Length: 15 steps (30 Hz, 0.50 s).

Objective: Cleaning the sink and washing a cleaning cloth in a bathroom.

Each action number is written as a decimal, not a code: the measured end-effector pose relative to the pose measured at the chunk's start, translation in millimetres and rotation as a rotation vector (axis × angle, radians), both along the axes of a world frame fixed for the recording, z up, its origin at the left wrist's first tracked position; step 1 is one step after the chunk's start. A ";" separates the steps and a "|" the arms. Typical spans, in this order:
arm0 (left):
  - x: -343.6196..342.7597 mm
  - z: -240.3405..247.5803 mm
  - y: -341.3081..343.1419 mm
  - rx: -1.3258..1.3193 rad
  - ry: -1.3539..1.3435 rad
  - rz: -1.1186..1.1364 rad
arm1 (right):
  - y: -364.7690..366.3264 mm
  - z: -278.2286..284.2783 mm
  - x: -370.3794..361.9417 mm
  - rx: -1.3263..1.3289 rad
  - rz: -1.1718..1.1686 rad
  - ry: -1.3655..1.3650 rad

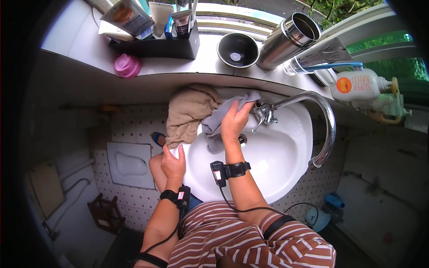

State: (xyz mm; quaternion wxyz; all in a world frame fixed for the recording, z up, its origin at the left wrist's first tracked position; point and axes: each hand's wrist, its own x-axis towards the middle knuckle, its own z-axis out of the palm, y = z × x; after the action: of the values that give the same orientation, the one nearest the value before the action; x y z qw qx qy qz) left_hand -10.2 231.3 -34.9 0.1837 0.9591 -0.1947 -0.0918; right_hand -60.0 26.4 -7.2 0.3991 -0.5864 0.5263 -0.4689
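Observation:
My right hand is closed on a grey-lavender cloth beside the tap, at the back of the white sink. Part of that cloth hangs into the basin near the drain. A tan towel lies bunched over the sink's back left rim, touching the grey cloth. Just below the towel's lower corner, my left hand is at the left rim, thumb and forefinger apart, fingertips close to or touching the towel; its other fingers are hidden. The chrome tap has its long curved spout swung to the right.
Along the windowsill stand a black organizer with tubes, a pink lidded pot, a black-lined bowl, a steel flask, a blue toothbrush and a white pump bottle. A squat toilet and wooden stool are at lower left.

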 end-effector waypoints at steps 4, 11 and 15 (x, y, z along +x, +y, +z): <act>0.5 -2.0 3.0 -0.008 0.000 0.004 | -24.8 9.6 1.4 0.138 0.067 0.585; 0.4 0.1 0.1 -0.017 -0.018 0.002 | -16.5 11.5 7.7 0.159 0.258 0.923; 1.1 -3.3 2.6 0.003 -0.028 -0.010 | 5.8 10.7 9.4 0.094 0.485 0.884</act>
State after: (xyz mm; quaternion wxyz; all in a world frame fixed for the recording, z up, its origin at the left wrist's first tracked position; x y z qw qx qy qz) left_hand -9.0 233.9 -38.3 0.1792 0.9596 -0.2017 -0.0797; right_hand -50.6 32.2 3.5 0.2617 -0.8156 0.5141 -0.0453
